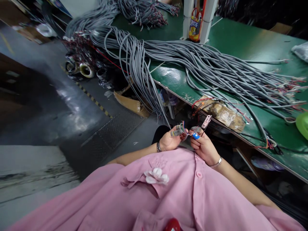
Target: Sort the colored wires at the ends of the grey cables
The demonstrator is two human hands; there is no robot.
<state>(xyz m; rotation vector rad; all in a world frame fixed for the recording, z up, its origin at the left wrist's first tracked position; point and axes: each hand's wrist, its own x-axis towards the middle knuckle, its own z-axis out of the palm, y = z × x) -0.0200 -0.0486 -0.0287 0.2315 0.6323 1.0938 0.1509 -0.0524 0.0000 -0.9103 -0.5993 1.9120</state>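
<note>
My left hand (pixel 171 140) is closed in a pinch on the end of a grey cable (pixel 154 96), where several thin coloured wires (pixel 183 127) fan out. The cable runs up from my fingers to the table edge. My right hand (pixel 204 146) is closed beside it, fingertips taped, holding a small pink tool (pixel 206 122) that sticks up above the fingers. The two hands nearly touch at the coloured wire ends, just below the edge of the green table (pixel 240 41).
A large bundle of grey cables (pixel 204 64) lies across the green table and hangs over its left end. Brown taped packets (pixel 223 114) sit at the table edge. Tape rolls (pixel 84 69) and cardboard (pixel 130 102) lie on the floor. A green object (pixel 303 123) is at right.
</note>
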